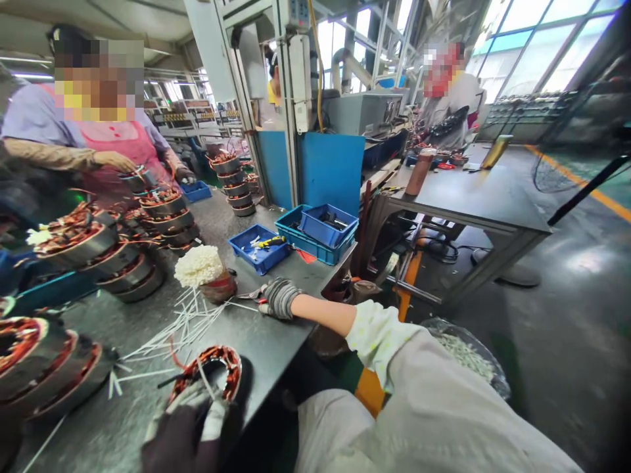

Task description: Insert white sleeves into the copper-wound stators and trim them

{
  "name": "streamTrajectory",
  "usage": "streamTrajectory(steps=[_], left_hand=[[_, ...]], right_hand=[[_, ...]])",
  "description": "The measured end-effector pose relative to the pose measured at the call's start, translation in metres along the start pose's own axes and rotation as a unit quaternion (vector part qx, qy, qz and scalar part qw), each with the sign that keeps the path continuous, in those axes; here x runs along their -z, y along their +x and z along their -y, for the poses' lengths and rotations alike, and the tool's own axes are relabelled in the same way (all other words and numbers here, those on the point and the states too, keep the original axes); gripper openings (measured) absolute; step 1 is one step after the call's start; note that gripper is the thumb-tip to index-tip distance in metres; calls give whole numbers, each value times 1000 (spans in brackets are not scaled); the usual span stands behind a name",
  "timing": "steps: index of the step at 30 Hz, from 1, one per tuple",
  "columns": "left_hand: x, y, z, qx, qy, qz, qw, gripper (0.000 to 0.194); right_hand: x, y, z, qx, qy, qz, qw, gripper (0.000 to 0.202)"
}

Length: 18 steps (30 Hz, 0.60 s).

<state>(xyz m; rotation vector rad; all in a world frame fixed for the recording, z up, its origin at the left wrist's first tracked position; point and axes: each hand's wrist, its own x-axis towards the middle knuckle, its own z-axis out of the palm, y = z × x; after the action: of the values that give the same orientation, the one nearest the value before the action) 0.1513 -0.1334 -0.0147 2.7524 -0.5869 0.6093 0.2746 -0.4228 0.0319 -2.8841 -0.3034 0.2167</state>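
At the bottom, my left hand (190,417), in a dark and white glove, grips the near side of a motor stator (231,368) with copper-red windings. A white strip (204,378) rises by its fingers; whether they pinch it is unclear. Farther forward, my right hand (280,297), in a grey striped glove, is closed around red-handled scissors (252,297) on the bench. Their blades point left, towards a brown pot (219,288) with a bundle of white strips (198,266) beside it. Loose white strips (182,328) lie scattered between the pot and the stator.
Stacked stators (131,272) line the left side, with another stack (236,184) farther back. A blue tray (259,263) with a yellow-handled tool stands near more blue bins (315,246). Across the bench a co-worker (123,138) handles stators. A lined bin (468,355) sits right on the floor.
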Motion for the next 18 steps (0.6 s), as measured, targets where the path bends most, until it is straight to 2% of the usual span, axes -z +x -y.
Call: streamTrajectory(steps=[2,5,8,11,15,18], left_hand=[[7,4,0,-22,-13,-2,1000,25],[17,1,-12,-54,-28,-32,998,21],[21,-7,-29,-18,5,-73,997,20],[19,-13,-39,15,7,-81,997,14],[11,-15,-41,34,-26,-81,996,12],[7,-13,-37,43,-40,-83,995,12]], right_hand=[[-3,1,6,-6,-32,21,999,46],[-6,-5,14,-11,-70,39,997,48],[-9,-9,13,-7,-103,44,994,51],[-12,-8,4,-14,-123,51,991,50],[-13,5,-5,-30,-138,79,987,45],[-13,19,-8,-14,-123,98,987,48]])
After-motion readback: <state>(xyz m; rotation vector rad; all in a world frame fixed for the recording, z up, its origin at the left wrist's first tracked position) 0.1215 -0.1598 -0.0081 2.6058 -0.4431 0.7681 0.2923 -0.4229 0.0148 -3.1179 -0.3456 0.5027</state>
